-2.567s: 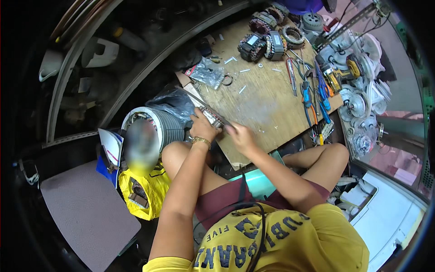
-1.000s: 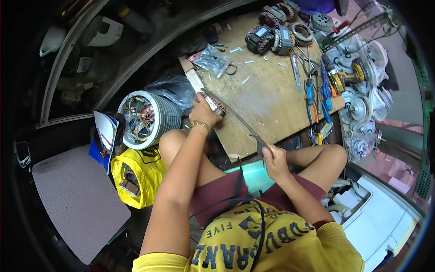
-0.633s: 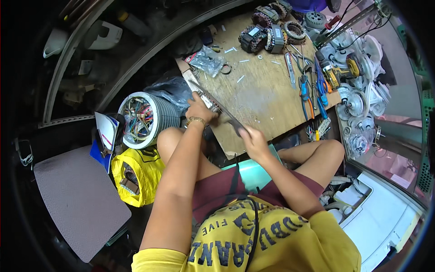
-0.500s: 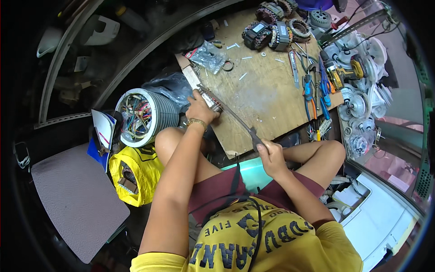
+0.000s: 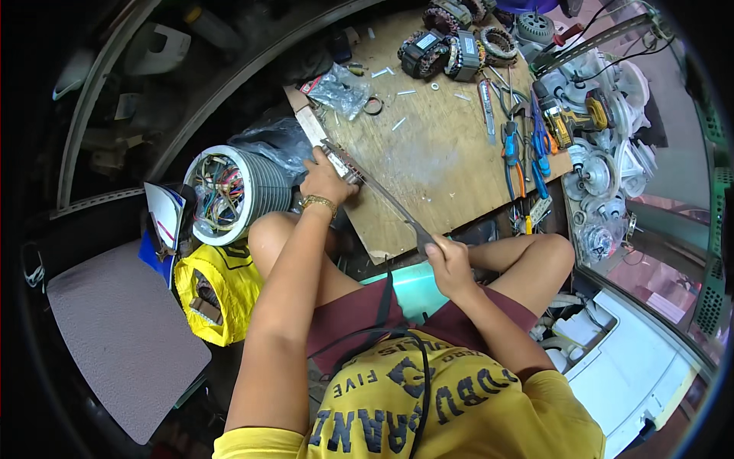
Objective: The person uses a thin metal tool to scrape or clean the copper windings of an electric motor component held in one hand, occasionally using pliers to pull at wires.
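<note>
My right hand [image 5: 449,262] is closed round the dark handle of a long, narrow hand tool [image 5: 388,197], a saw or a file; which one I cannot tell. The tool slants up and left across the wooden board [image 5: 428,180], its far end beside my left hand [image 5: 327,182]. At the board's left edge my left hand is closed on a small light-coloured block [image 5: 342,165] with a dark, reddish side. The tool lies against or just over this block. My fingers partly cover the block, so its exact kind is hidden.
Several wound motor stators [image 5: 424,53] stand at the back. Pliers [image 5: 510,153], scissors [image 5: 543,141] and a cordless drill [image 5: 562,122] lie on the right near white plastic parts [image 5: 604,180]. At left are a bucket of wires [image 5: 260,187] and a yellow bag [image 5: 233,306].
The whole view has shifted slightly, with things appearing a little further left. Both hands keep their grips, and the tool stays at about the same slant over the block.
</note>
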Motion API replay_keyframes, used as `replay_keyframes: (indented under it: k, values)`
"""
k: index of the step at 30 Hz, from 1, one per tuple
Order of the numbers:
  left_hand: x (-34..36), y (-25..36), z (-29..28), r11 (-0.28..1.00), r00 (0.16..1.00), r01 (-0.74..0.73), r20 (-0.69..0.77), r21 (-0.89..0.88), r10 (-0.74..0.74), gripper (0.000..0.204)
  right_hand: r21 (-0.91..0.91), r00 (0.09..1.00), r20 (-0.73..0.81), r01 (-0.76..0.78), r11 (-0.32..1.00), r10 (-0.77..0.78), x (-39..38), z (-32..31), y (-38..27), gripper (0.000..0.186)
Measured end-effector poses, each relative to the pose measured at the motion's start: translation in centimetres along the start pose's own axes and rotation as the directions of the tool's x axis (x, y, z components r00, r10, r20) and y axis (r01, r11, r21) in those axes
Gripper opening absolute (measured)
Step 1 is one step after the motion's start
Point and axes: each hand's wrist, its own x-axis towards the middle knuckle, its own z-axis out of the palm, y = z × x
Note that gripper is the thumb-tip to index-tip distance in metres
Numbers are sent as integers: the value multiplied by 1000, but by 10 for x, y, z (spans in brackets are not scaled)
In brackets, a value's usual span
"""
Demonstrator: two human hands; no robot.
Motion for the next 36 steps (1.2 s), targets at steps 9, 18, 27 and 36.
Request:
replay_keyframes:
  k: [9, 18, 27, 36]
  values:
    - [6, 14, 11, 999, 999, -27, -26, -24, 26, 118, 60, 991, -114, 79, 995, -72, 111, 67, 56, 31]
    - [1, 5, 6, 998, 997, -59, -57, -1, 59, 123, -69, 999, 41, 19, 997, -16, 15, 1, 22, 23]
    - [6, 24, 3, 1000, 1000, -15, 15, -17, 15, 124, 139, 960, -204, 221, 965, -190, 132, 85, 36, 28]
    - [0, 5, 4, 1000, 999, -16, -31, 15, 17, 123, -10, 1000, -4, 11, 1000, -11, 37, 16, 7, 20]
